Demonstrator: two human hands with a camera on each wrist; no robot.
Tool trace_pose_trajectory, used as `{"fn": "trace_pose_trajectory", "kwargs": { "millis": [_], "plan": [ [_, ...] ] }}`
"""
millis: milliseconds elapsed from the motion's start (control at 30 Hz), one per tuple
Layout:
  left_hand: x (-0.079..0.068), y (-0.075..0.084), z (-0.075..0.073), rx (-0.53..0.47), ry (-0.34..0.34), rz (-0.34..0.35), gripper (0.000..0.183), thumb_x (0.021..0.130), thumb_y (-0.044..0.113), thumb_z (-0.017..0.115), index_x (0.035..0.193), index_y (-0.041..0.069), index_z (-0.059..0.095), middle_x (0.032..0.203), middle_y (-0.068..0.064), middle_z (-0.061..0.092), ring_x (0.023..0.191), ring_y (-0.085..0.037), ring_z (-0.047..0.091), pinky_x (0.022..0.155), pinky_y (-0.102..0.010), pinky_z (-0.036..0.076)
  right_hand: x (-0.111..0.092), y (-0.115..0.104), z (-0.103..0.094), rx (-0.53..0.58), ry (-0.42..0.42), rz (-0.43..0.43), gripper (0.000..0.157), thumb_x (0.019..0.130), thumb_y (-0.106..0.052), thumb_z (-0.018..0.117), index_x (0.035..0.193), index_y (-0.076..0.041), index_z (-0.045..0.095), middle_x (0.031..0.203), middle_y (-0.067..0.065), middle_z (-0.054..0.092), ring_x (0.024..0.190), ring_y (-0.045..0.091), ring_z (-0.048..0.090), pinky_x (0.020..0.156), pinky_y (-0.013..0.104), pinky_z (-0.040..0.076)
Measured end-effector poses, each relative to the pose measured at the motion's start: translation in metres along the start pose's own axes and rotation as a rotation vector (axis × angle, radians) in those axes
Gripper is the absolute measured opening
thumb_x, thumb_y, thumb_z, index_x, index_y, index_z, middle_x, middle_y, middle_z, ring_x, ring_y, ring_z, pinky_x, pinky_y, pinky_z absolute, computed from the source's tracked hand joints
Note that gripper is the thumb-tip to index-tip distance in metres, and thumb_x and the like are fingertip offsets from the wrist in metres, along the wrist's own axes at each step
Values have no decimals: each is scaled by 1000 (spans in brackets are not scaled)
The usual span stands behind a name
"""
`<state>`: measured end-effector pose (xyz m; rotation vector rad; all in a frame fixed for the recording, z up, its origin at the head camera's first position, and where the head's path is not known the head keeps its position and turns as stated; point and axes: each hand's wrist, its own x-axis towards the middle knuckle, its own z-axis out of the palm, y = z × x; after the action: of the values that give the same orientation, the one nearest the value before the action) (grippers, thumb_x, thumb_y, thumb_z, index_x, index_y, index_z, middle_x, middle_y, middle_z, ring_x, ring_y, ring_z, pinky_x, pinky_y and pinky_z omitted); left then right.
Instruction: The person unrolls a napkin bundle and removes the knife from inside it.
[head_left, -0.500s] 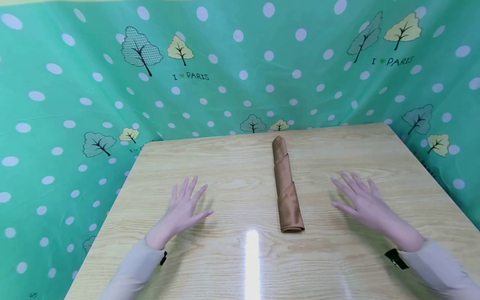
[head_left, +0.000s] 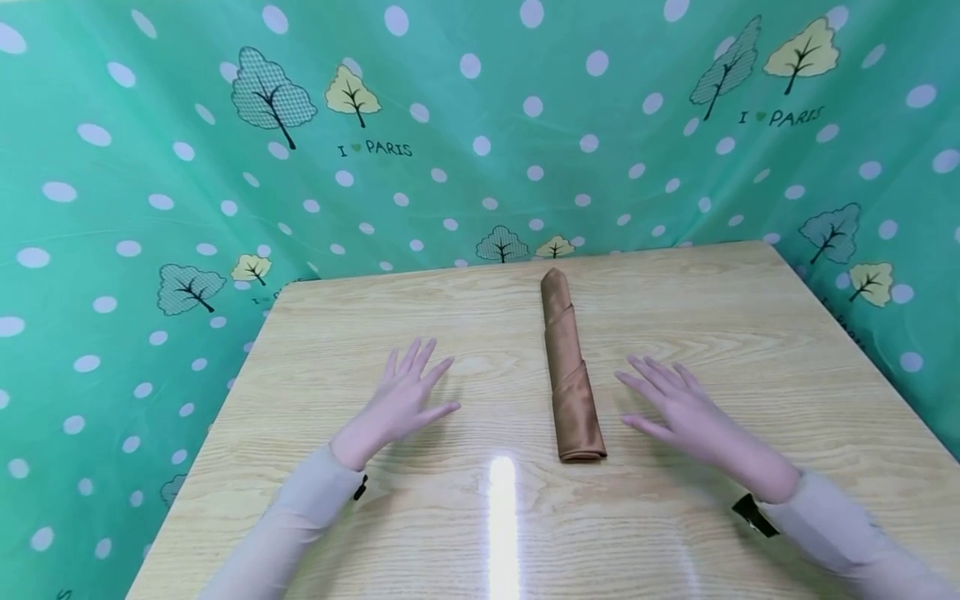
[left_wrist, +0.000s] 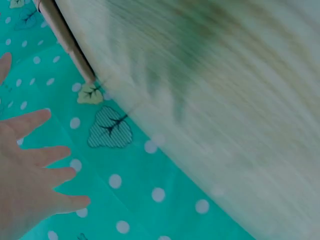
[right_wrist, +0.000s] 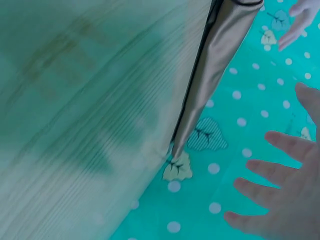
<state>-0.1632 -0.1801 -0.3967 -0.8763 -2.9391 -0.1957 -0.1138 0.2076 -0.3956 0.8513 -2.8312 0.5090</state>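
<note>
A roll of shiny brown satin cloth (head_left: 570,375) lies lengthwise on the wooden table (head_left: 465,500), its wider end towards me and its pointed end near the back edge. My left hand (head_left: 393,404) hovers to the left of the roll with fingers spread and holds nothing. On the other side, my right hand (head_left: 682,412) is closer to the cloth, fingers also spread and not touching it. The right wrist view shows the satin roll (right_wrist: 212,70) beyond the spread fingers (right_wrist: 272,172). In the left wrist view only part of the roll (left_wrist: 67,42) appears at the upper left.
A green curtain (head_left: 450,108) with white dots and printed trees hangs behind the table and along both sides. A bright strip of reflected light (head_left: 503,525) falls on the near part of the tabletop. Dark bands sit at both sleeve cuffs.
Both hands have moved inward towards the cloth roll, the left to the right and the right to the left. The roll stays in its place on the table.
</note>
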Motion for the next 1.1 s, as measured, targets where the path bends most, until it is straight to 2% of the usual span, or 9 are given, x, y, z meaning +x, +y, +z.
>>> {"fn": "trace_pose_trajectory", "kwargs": {
  "millis": [167,333,633,733,867,1100],
  "plan": [
    [16,7,0,4,11,50,62,84,49,51,133,11,41,142,-20,21,130,-38,14,100,-58,8,6,-8,8,1,34,-69,54,83,-32,59,126,-4,45,134,20,35,120,40,33,94,60,21],
    [31,17,-1,-35,0,84,59,85,45,52,131,9,42,141,-21,23,130,-37,14,102,-55,7,11,-13,17,-13,101,-170,51,80,-30,62,122,-4,50,126,21,45,113,38,42,90,59,29],
    [59,33,3,-36,4,145,52,86,42,51,125,9,49,136,-20,33,127,-35,25,102,-51,15,18,-24,30,-3,166,-296,46,76,-31,64,110,-2,57,114,23,52,103,36,50,85,54,36],
    [68,38,4,-44,0,178,48,87,40,52,123,8,51,133,-20,38,125,-35,29,101,-49,20,20,-29,34,0,160,-327,44,74,-28,67,108,-2,59,112,22,54,100,35,52,82,53,40],
    [79,44,8,-55,8,219,43,87,35,53,120,7,54,128,-20,43,122,-34,35,100,-46,25,21,-32,38,20,119,-325,43,77,-27,65,110,-2,58,113,24,53,100,37,52,82,53,40],
    [95,56,16,-85,-17,224,40,88,32,52,120,8,55,125,-18,47,119,-29,39,99,-43,27,23,-35,41,48,91,-324,42,75,-25,67,109,-2,59,111,19,55,100,33,52,83,49,40]
  ]
}}
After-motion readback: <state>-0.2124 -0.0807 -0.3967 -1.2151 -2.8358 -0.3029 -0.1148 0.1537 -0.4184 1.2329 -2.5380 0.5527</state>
